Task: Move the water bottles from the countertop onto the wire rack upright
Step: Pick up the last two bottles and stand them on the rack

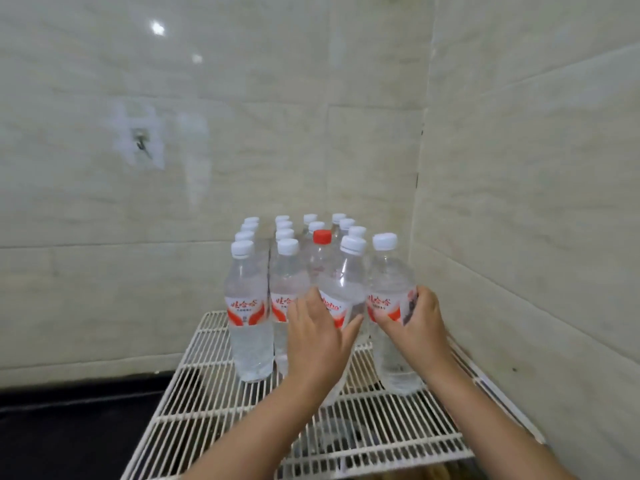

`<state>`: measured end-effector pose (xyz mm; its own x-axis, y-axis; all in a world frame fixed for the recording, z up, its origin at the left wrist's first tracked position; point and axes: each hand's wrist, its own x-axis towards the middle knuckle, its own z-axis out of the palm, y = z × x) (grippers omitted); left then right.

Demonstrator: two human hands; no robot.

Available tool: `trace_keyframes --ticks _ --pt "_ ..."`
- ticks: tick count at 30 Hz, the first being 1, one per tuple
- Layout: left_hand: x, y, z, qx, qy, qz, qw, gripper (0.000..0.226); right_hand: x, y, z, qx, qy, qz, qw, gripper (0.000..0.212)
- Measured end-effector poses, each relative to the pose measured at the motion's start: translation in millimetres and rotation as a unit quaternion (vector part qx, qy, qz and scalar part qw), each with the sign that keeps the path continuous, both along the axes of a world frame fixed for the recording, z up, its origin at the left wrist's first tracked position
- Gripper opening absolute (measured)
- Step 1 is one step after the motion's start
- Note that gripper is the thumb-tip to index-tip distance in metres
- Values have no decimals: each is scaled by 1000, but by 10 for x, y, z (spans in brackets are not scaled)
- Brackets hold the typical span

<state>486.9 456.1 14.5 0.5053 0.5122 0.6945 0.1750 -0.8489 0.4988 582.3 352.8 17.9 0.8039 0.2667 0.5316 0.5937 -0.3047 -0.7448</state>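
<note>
Several clear water bottles with white caps and red-and-white labels stand upright in rows on the white wire rack [221, 403]. One red-capped bottle [322, 252] stands among them. My left hand [317, 344] wraps around a front bottle [343, 289] that leans slightly. My right hand [417, 323] grips the label of the rightmost front bottle [389, 282], which stands on the rack. Two more front bottles [247, 306] stand to the left, apart from my hands.
The rack sits in a corner of tiled walls [519, 202], with the right wall close to the bottles. A dark countertop [69, 427] lies to the left. The rack's near part holds no bottles. A metal hook [140, 142] is on the back wall.
</note>
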Motion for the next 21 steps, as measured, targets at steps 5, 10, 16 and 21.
trace_keyframes --ticks 5,10,16,21 --pt "64 -41 -113 -69 72 11 995 73 146 20 -178 10 34 31 999 45" --pt "-22 14 -108 -134 85 38 987 78 143 -139 -239 -18 44 60 997 52" --pt "-140 91 -119 -167 71 10 983 81 127 -262 -109 -105 39 78 991 60" --pt "-257 157 157 -129 57 9 990 77 39 -257 367 -108 -71 35 991 66"
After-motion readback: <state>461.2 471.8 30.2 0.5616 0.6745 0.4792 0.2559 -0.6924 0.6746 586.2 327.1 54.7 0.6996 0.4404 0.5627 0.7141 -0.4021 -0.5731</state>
